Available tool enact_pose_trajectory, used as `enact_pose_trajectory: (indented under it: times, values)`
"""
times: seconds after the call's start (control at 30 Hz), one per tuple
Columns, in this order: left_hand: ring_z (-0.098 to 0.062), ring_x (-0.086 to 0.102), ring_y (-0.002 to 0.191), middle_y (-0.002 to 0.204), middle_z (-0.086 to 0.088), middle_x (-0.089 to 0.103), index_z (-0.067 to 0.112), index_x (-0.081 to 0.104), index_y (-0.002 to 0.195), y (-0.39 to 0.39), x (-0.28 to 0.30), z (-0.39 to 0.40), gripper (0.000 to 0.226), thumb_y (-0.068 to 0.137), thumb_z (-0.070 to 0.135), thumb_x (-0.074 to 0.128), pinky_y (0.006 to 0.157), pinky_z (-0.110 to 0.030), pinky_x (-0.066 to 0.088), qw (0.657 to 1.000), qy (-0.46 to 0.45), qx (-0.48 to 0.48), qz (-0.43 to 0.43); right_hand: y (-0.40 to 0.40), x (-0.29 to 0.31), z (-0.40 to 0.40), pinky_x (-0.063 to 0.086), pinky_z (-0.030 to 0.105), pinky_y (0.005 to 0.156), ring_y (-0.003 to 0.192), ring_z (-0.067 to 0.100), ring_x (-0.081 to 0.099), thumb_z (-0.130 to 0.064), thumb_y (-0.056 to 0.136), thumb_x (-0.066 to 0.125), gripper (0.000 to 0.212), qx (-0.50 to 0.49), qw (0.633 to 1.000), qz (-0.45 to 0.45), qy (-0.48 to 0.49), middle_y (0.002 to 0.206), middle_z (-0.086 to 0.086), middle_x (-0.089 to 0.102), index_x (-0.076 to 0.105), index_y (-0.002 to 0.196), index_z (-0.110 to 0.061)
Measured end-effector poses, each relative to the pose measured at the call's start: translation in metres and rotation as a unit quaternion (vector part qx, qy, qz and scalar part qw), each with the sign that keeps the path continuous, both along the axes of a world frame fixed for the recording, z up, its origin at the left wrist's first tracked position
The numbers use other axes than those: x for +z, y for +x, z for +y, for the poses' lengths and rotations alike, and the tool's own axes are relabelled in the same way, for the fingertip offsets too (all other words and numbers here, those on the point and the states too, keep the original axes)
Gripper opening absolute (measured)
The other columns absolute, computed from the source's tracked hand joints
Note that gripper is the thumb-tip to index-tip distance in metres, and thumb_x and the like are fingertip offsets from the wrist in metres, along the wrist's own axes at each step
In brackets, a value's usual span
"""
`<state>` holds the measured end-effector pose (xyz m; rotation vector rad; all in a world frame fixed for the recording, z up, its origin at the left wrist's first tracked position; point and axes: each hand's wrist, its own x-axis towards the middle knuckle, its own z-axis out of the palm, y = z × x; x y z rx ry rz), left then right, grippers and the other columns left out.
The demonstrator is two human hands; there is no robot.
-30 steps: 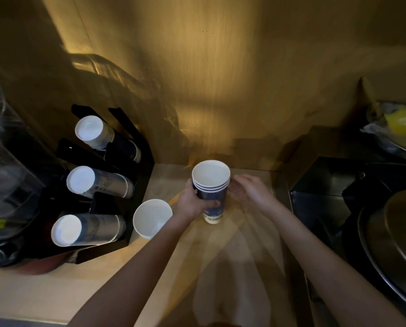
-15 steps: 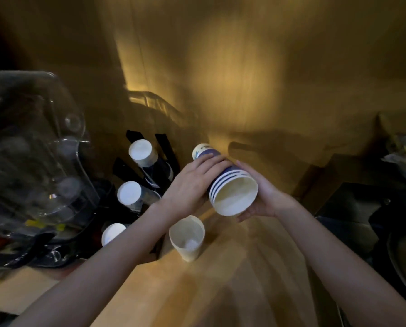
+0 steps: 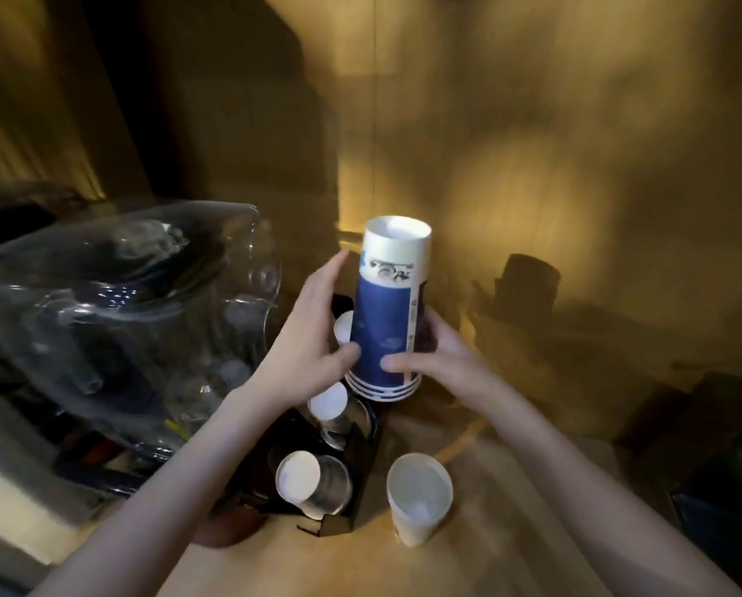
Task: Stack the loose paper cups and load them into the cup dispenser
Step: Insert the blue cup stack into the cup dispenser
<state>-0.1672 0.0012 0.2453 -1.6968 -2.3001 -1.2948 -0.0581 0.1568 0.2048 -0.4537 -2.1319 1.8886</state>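
A stack of blue-and-white paper cups (image 3: 386, 321) is held upside down in the air, bases up and rims down, just above the black cup dispenser (image 3: 352, 463). My left hand (image 3: 313, 346) grips its left side with fingers partly spread. On the right side near the rims my right hand (image 3: 438, 359) clasps it. The dispenser's tubes show the white bases of loaded cups (image 3: 298, 476). One loose white cup (image 3: 418, 497) stands upright on the wooden counter (image 3: 511, 532), right of the dispenser.
A clear plastic machine cover (image 3: 136, 321) bulges at the left, close to my left forearm. A wooden wall (image 3: 533, 144) rises right behind the dispenser. Dark boxes and equipment (image 3: 714, 458) sit at the right edge.
The cup stack has gone from upright on the counter, through tilted, to fully upside down and moved left over the dispenser. The view has swung left and down.
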Motion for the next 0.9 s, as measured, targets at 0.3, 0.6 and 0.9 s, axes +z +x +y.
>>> enact_pose_trajectory:
  times: [0.3,0.6,0.9]
  values:
    - [0.004,0.049,0.112,0.118,0.023,0.054,0.032,0.045,0.122,-0.019,0.017,-0.009,0.064,0.065,0.034,0.075,0.091,-0.006,0.040,0.990,0.111,0.049,-0.067,-0.062,-0.006,-0.013,0.038,0.015,0.089,0.119,0.007,0.041,-0.013,0.061,0.084,0.083,-0.078,0.979,0.077,0.170,0.124,-0.012,0.043,0.032,0.120,-0.038]
    - [-0.004,0.046,0.110,0.123,0.001,0.056,0.022,0.050,0.121,-0.038,-0.005,0.014,0.068,0.061,0.032,0.081,0.084,0.006,0.028,0.993,0.045,0.109,-0.015,-0.090,-0.039,-0.001,0.048,0.042,0.097,0.119,0.021,0.051,-0.032,0.053,0.083,0.081,-0.140,0.965,0.022,0.222,0.128,0.003,0.054,0.042,0.123,-0.027]
    - [-0.016,0.049,0.115,0.124,-0.002,0.054,0.021,0.040,0.125,-0.056,-0.039,0.040,0.070,0.066,0.024,0.078,0.089,-0.022,0.034,0.991,-0.013,0.118,-0.066,-0.082,-0.048,0.002,0.039,0.036,0.103,0.128,0.023,0.038,-0.038,0.068,0.077,0.080,-0.133,0.931,-0.013,0.339,0.133,0.009,0.049,0.038,0.133,-0.013]
